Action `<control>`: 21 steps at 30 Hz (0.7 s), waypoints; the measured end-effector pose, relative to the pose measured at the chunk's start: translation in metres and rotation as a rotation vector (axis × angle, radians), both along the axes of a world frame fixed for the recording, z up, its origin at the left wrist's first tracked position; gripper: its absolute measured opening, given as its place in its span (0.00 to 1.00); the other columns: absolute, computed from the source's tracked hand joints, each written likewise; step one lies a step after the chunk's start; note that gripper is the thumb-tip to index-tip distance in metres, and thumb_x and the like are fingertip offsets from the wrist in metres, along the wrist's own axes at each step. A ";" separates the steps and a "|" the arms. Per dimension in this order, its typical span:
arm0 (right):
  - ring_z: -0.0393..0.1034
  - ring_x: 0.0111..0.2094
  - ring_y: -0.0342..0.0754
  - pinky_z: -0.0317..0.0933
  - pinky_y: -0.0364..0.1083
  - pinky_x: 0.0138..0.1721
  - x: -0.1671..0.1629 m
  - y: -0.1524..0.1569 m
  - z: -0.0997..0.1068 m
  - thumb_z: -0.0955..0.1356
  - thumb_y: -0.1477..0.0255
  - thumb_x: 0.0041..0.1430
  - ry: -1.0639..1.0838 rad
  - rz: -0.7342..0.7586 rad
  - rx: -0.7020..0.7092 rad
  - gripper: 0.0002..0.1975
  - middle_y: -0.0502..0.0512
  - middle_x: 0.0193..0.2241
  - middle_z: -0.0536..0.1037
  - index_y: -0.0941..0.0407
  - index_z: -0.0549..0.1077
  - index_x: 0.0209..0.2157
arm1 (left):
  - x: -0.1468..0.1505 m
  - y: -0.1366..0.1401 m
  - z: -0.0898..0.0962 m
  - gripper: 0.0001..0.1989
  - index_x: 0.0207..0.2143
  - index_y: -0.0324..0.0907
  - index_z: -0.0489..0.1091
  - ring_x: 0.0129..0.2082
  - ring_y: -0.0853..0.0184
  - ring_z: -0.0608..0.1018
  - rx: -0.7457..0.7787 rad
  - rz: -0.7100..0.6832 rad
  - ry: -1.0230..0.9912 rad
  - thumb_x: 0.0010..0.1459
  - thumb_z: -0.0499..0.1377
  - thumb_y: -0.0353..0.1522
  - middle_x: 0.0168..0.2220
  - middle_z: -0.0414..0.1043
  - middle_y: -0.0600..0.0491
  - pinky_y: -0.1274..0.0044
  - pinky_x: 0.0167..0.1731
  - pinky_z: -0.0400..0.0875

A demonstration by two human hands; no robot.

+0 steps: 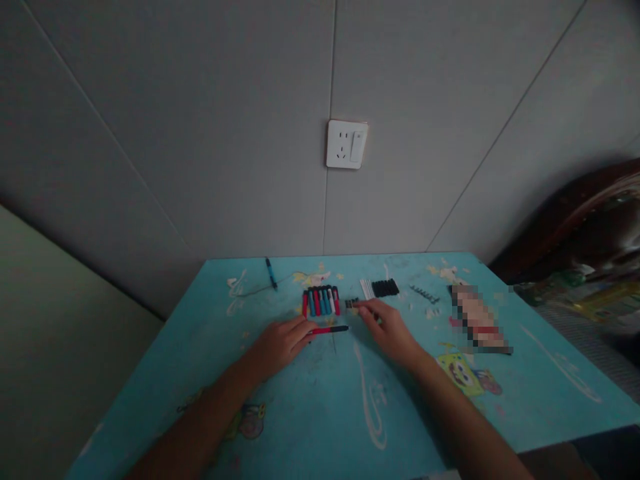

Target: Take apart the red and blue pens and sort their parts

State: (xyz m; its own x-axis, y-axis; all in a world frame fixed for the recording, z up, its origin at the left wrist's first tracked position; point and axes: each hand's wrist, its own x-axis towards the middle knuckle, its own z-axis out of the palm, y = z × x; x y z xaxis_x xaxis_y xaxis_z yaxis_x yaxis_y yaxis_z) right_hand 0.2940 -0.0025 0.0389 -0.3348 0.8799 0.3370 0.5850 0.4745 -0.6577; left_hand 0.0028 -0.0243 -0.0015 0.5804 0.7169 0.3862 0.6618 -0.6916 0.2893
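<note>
My left hand (285,341) is closed around the rear end of a red pen (327,330), whose black tip end points right, low over the table. Just beyond it lies a row of red, blue and white pen barrels (321,301) with dark ends. My right hand (385,327) has thumb and forefinger pinched together beside some small dark pieces (352,303); what sits between the fingertips is too small to make out. Behind that hand are several thin white sticks (367,289) and a row of black tubes (385,287).
A blue and black pen (271,273) lies at the back left of the blue cartoon-print table (310,413). Small dark spring-like parts (425,293) lie to the right, near a pixelated flat item (480,319). A wall socket (346,144) is above the table.
</note>
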 end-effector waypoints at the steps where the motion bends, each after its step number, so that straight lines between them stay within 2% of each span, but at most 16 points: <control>1: 0.70 0.38 0.47 0.61 0.46 0.42 -0.012 -0.006 -0.001 0.59 0.64 0.70 0.009 0.086 -0.024 0.16 0.56 0.37 0.78 0.56 0.75 0.42 | 0.000 0.000 0.000 0.11 0.49 0.44 0.69 0.36 0.68 0.78 0.023 -0.008 0.010 0.68 0.52 0.34 0.41 0.74 0.50 0.76 0.38 0.74; 4: 0.69 0.33 0.45 0.61 0.44 0.38 -0.029 -0.017 -0.005 0.57 0.64 0.71 0.001 0.228 -0.129 0.19 0.53 0.31 0.76 0.57 0.75 0.35 | -0.001 -0.001 -0.001 0.11 0.49 0.44 0.69 0.36 0.68 0.78 0.098 -0.026 0.051 0.68 0.51 0.34 0.40 0.73 0.50 0.77 0.37 0.74; 7: 0.64 0.25 0.42 0.57 0.42 0.29 -0.027 -0.020 -0.007 0.57 0.62 0.71 -0.049 0.318 -0.245 0.22 0.49 0.23 0.71 0.57 0.71 0.28 | -0.002 -0.002 0.000 0.11 0.49 0.44 0.69 0.34 0.69 0.77 0.121 -0.051 0.104 0.68 0.51 0.33 0.39 0.73 0.51 0.78 0.35 0.72; 9: 0.63 0.24 0.42 0.56 0.41 0.27 -0.025 -0.020 -0.010 0.57 0.61 0.71 -0.084 0.350 -0.272 0.22 0.47 0.22 0.69 0.56 0.69 0.27 | -0.002 -0.003 0.002 0.11 0.48 0.44 0.70 0.33 0.68 0.77 0.106 -0.068 0.126 0.68 0.51 0.33 0.37 0.73 0.51 0.77 0.34 0.71; 13: 0.66 0.27 0.43 0.58 0.42 0.31 -0.024 -0.016 -0.019 0.57 0.62 0.71 -0.164 0.296 -0.187 0.20 0.50 0.26 0.73 0.56 0.70 0.30 | 0.002 -0.003 0.007 0.11 0.43 0.42 0.71 0.31 0.68 0.76 0.096 -0.083 0.140 0.68 0.52 0.35 0.29 0.72 0.53 0.76 0.34 0.69; 17: 0.68 0.33 0.46 0.60 0.44 0.37 -0.027 -0.011 -0.028 0.57 0.64 0.71 -0.272 0.249 -0.035 0.18 0.54 0.29 0.75 0.57 0.72 0.33 | 0.006 -0.004 0.012 0.12 0.37 0.41 0.71 0.30 0.67 0.76 0.073 -0.065 0.144 0.68 0.51 0.35 0.27 0.72 0.52 0.76 0.33 0.67; 21: 0.68 0.35 0.48 0.60 0.46 0.40 -0.030 -0.012 -0.027 0.57 0.65 0.71 -0.362 0.254 0.067 0.18 0.55 0.31 0.75 0.58 0.72 0.35 | 0.005 -0.007 0.014 0.13 0.32 0.41 0.69 0.27 0.68 0.74 -0.015 -0.066 0.107 0.68 0.50 0.35 0.25 0.70 0.54 0.77 0.30 0.64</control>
